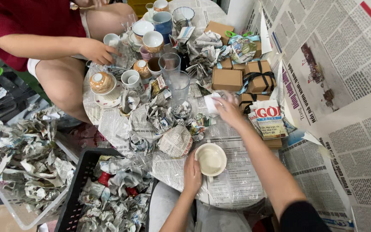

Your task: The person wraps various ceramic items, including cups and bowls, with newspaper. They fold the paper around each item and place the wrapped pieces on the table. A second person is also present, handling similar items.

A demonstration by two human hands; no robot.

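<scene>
My left hand grips the rim of a cream-white bowl that rests on a newspaper-covered round table near its front edge. My right hand reaches forward over the table and holds a small white, blurred piece, perhaps paper or a cloth, next to a pile of crumpled newspaper wads. Two clear glasses stand just beyond the wads.
Another person in a red top sits at the far left, a hand by several cups and mugs. Brown ribboned boxes stand at right. A black crate and clear bin of crumpled newspaper sit lower left. Newspaper sheets cover the right side.
</scene>
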